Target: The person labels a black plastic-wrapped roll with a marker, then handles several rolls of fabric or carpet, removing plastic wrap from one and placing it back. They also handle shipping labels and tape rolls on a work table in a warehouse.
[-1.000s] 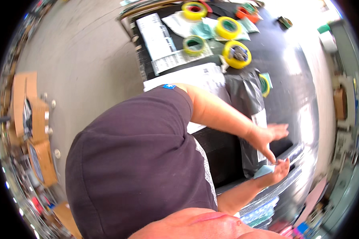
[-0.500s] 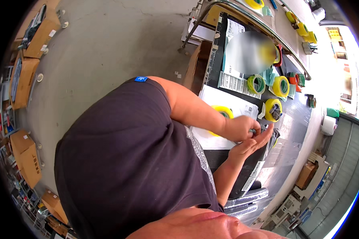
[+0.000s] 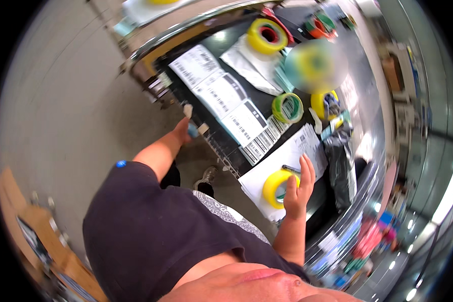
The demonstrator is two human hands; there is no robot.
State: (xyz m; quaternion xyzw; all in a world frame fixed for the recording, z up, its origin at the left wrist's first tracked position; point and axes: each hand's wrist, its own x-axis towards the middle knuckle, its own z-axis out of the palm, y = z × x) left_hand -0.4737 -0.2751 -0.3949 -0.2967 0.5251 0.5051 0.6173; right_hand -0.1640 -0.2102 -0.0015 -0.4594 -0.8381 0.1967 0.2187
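Observation:
My left hand (image 3: 182, 132) is down at the near edge of the black-topped table (image 3: 172, 55). Its fingers are bent around something pale blue, too blurred to name. My right hand (image 3: 299, 189) is open, with its fingers stretched upward and nothing in them. It hovers by a yellow roll of tape (image 3: 270, 189), its thumb overlapping the roll's right side. That roll lies on white paper sheets (image 3: 251, 176), with a dark pen-like stick (image 3: 290, 169) beside it. A black plastic packet (image 3: 341, 171) rests just right of the sheets.
Printed label sheets (image 3: 221, 95) lie in a row along the table edge. Beyond them are a green-yellow tape roll (image 3: 278, 111), a large yellow tape roll (image 3: 256, 38) and a white plastic bag (image 3: 251, 65). A metal rail (image 3: 186, 31) borders the far side. Cardboard boxes (image 3: 68, 241) stand behind me.
The view has turned. My left hand has left my right hand and swung out to the table's near edge. The right hand's fingers now point upward beside the yellow tape roll.

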